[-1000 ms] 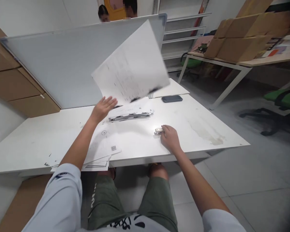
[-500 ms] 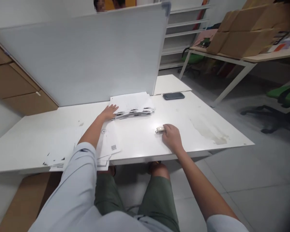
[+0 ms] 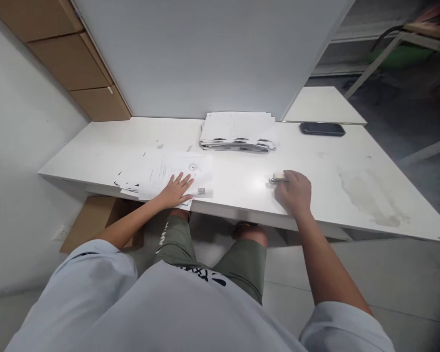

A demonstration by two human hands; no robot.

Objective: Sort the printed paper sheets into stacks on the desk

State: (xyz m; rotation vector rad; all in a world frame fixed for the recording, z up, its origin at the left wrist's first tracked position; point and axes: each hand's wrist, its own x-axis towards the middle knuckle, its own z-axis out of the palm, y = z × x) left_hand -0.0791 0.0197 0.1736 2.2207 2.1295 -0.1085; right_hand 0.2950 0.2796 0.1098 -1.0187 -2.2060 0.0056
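- from my remote seat i see the left hand (image 3: pixel 177 190) spread flat on the printed sheets (image 3: pixel 205 173), fingers apart, gripping nothing.
- my right hand (image 3: pixel 296 193) is closed around the end of a small stapler-like tool (image 3: pixel 278 178), hiding part of it, at the tabletop (image 3: pixel 242 190).
- the sheets lie left of the tool near the front edge, some corners jutting past it.
- farther back i have a thick paper stack (image 3: pixel 238 126), its near edge uneven and dark-marked.
- a big whiteboard (image 3: pixel 212 58) stands just behind that stack, blocking my view and any reach beyond.
- cardboard boxes (image 3: pixel 73 63) close off the back left.
- a dark phone (image 3: pixel 322 129) lies right of the stack, near a white panel (image 3: pixel 326 105).
- a greyish stain (image 3: pixel 370 195) marks the right side.
- below, at left, i spot another carton (image 3: pixel 89 222) under the tabletop.
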